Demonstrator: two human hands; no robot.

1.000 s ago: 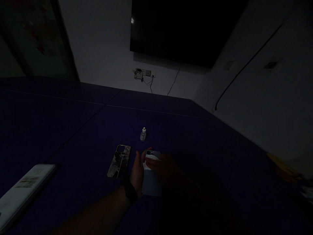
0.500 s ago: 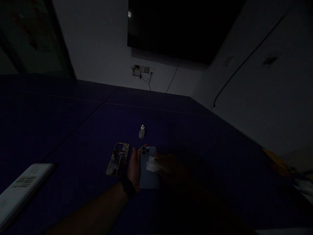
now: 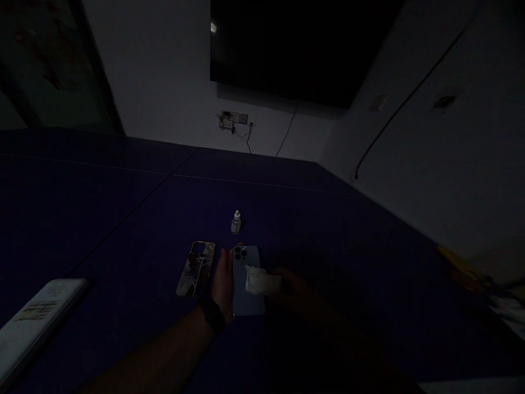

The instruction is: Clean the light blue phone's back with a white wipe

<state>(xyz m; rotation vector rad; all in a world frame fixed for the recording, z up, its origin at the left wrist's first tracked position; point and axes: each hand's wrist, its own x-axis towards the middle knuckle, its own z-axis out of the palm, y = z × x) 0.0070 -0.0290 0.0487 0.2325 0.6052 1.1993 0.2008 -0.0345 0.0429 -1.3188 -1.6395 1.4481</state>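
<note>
My left hand point(image 3: 222, 284), with a dark band at the wrist, grips a light blue smartphone point(image 3: 241, 301) along its left edge. The phone's back faces up, its camera lenses at the top left. In my right hand point(image 3: 289, 287) is a crumpled white tissue point(image 3: 258, 280), lying over the middle of the phone's back; the dim light hides most of that hand's fingers. To the left of the phone lies a patterned phone case point(image 3: 196, 269) with a camera cutout. A small clear bottle with a white cap point(image 3: 235, 223) stands upright just beyond the phone.
A long white box point(image 3: 41, 312) lies on the dark blue table point(image 3: 135, 241) at the left. Something yellow point(image 3: 461, 265) is at the right edge. Sockets with cables point(image 3: 233, 119) and a large black screen point(image 3: 283, 49) are on the wall ahead.
My right hand has shifted slightly down and right and its fingers have drawn back, so more of the tissue shows. My left hand still grips the phone.
</note>
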